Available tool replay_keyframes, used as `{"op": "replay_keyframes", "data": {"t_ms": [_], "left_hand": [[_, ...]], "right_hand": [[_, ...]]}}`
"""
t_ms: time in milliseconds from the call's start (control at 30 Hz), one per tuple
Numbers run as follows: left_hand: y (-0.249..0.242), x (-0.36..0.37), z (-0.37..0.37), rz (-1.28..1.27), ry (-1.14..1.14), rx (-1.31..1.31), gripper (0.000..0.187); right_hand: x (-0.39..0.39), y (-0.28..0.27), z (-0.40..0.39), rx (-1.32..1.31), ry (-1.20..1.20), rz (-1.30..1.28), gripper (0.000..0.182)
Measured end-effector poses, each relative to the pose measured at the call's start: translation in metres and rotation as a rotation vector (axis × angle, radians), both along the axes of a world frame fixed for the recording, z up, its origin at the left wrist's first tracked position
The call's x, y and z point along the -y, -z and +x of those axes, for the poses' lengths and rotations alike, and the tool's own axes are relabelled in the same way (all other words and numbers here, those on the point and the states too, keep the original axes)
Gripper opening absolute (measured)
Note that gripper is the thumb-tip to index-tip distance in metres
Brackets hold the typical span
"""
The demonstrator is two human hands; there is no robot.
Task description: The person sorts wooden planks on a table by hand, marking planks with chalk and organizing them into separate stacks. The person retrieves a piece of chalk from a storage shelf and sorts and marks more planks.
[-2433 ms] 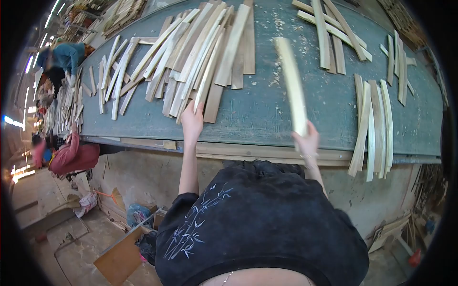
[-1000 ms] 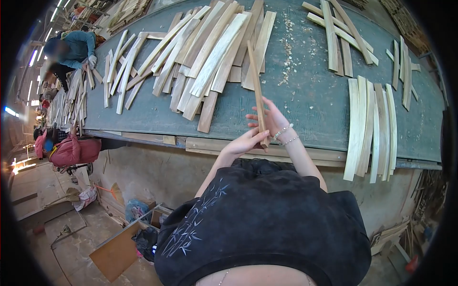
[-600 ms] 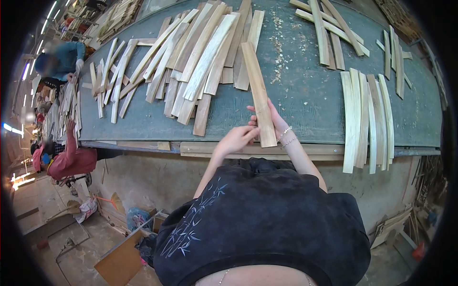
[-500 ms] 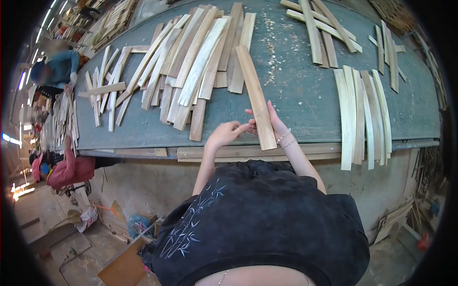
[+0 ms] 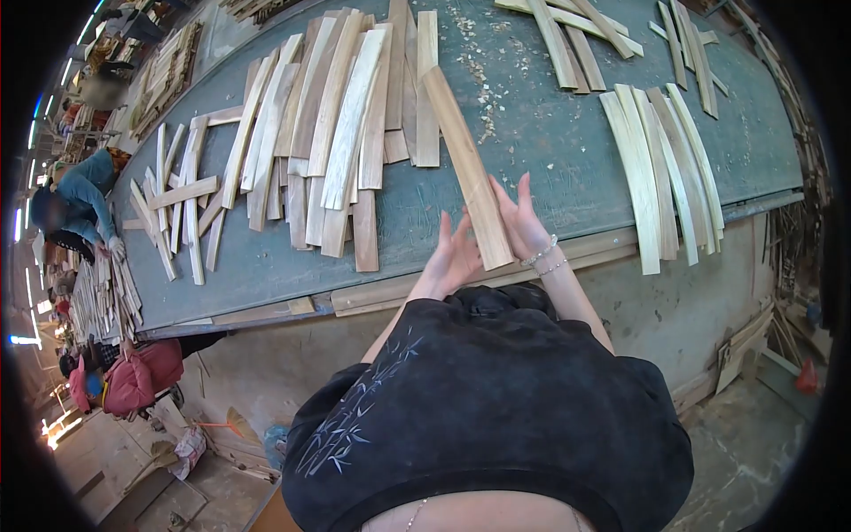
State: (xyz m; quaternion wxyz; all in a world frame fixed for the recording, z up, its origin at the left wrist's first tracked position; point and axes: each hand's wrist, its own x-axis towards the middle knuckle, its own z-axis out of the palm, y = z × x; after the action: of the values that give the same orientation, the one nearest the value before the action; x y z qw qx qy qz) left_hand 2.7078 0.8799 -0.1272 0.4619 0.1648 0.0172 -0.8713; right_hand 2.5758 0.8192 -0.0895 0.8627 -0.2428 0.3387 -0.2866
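Note:
A brown wooden slat [image 5: 470, 177] lies lengthwise in front of me, its near end above the table's front edge. My right hand [image 5: 523, 226], with beaded bracelets at the wrist, supports the slat along its right side, thumb and fingers stretched out. On the other side, my left hand [image 5: 455, 254] is open, fingers spread and close against the slat's left edge. Part of both hands is hidden by the wood. Left of the slat, a pile of mixed pale and brown slats [image 5: 355, 124] covers the green tabletop [image 5: 567, 160].
Curved pale slats [image 5: 643, 177] overhang the front edge at right. Crossed slats lie farther back [image 5: 554, 40] and at the far right [image 5: 696, 49]. Wood chips [image 5: 486, 106] litter the middle. Shorter strips [image 5: 186, 191] lie left, near a person in blue [image 5: 84, 191] and another in pink [image 5: 146, 377].
My left hand has opened from bent fingers to spread ones beside the slat. The slat has shifted slightly left in view, and the whole view has turned a little.

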Motion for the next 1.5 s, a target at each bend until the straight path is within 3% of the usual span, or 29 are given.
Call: {"op": "replay_keyframes", "data": {"t_ms": [67,100,167,200,267,300,333,400,533,600,633,667,700,733,800,833,867,900,933,1000,1033,1167,1233,1267,1367,1433,1500], "left_hand": [[-0.017,-0.008,-0.001,0.086,-0.019,-0.108,0.069],[-0.020,-0.010,0.000,0.043,0.055,0.020,0.065],[-0.028,-0.008,0.006,-0.007,0.171,0.248,0.046],[-0.032,-0.009,0.010,-0.008,0.166,0.249,0.046],[-0.038,-0.008,0.016,-0.243,0.195,0.599,0.036],[-0.023,-0.012,0.017,-0.301,0.190,0.767,0.041],[-0.038,-0.015,0.017,-0.305,0.185,0.766,0.041],[-0.079,-0.020,0.022,-0.118,0.335,0.712,0.049],[-0.088,-0.027,0.031,-0.109,0.356,0.680,0.054],[-0.091,-0.027,0.028,-0.114,0.387,0.655,0.057],[-0.090,-0.029,0.028,-0.119,0.353,0.654,0.053],[-0.091,-0.026,0.026,-0.141,0.326,0.647,0.049],[-0.092,-0.026,0.024,-0.139,0.314,0.662,0.044],[-0.093,-0.029,0.023,-0.133,0.306,0.676,0.039],[-0.078,-0.031,0.023,-0.156,0.397,0.673,0.034],[-0.083,-0.030,0.021,-0.163,0.379,0.731,0.027],[-0.089,-0.029,0.019,-0.167,0.356,0.791,0.020],[-0.076,-0.027,0.021,-0.155,0.392,0.730,0.025],[-0.077,-0.023,0.018,-0.179,0.426,0.732,0.025],[-0.078,-0.017,0.010,-0.176,0.306,0.700,0.030],[-0.077,-0.015,0.004,-0.173,0.321,0.711,0.032],[-0.069,-0.018,-0.026,-0.174,0.329,0.701,0.030],[-0.070,-0.024,-0.048,-0.121,0.317,0.676,0.028],[-0.070,-0.028,-0.058,-0.056,0.280,0.650,0.026],[-0.053,-0.039,-0.092,0.031,0.220,0.601,0.025],[-0.042,-0.050,-0.116,0.053,0.154,0.614,0.025],[-0.033,-0.065,-0.142,0.020,0.110,0.631,0.024]], "right_hand": [[-0.005,0.000,0.012,-0.266,0.069,-0.200,0.079],[-0.005,-0.002,0.015,-0.264,0.062,-0.200,0.079],[-0.007,-0.012,0.018,-0.553,0.032,-0.633,0.068],[-0.002,-0.019,0.018,-0.550,0.028,-0.636,0.068],[0.017,-0.032,0.018,-1.135,0.096,-1.321,0.057],[0.021,-0.026,0.027,-0.942,0.073,-1.350,0.053],[0.018,-0.023,0.040,-0.942,0.071,-1.356,0.053],[0.009,-0.015,0.066,-0.941,-0.551,-1.603,0.052],[0.055,0.039,0.079,-1.019,-0.484,-1.556,0.048],[0.078,0.047,0.075,-1.454,-0.236,-1.327,0.041],[0.079,0.026,0.079,-1.382,-0.629,-1.432,0.036],[0.061,0.046,0.074,-1.212,-0.320,-1.758,0.038],[0.037,0.006,0.079,-1.114,-0.383,-1.499,0.043],[0.015,0.016,0.073,-0.950,-0.276,-1.696,0.046],[-0.010,-0.041,0.060,-0.511,-0.774,-1.215,0.046],[-0.013,-0.051,0.049,-0.547,-0.739,-1.217,0.046],[-0.016,-0.059,0.033,-0.136,-0.578,-0.690,0.046],[-0.021,-0.063,0.018,0.274,-0.381,-0.171,0.045],[-0.026,-0.062,0.003,0.270,-0.344,-0.187,0.045],[-0.042,-0.052,-0.032,0.331,0.261,-0.163,0.044],[-0.052,-0.045,-0.048,0.329,0.304,-0.174,0.044],[-0.107,0.006,-0.109,-0.677,0.236,-0.068,0.037],[-0.141,0.046,-0.135,-0.852,0.133,-0.086,0.033],[-0.160,0.083,-0.147,-0.856,0.175,-0.053,0.030],[-0.191,0.078,-0.174,-0.972,0.058,-0.031,0.029],[-0.211,0.092,-0.200,-0.848,0.190,0.003,0.029],[-0.228,0.120,-0.236,-0.839,0.172,-0.031,0.030]]}}
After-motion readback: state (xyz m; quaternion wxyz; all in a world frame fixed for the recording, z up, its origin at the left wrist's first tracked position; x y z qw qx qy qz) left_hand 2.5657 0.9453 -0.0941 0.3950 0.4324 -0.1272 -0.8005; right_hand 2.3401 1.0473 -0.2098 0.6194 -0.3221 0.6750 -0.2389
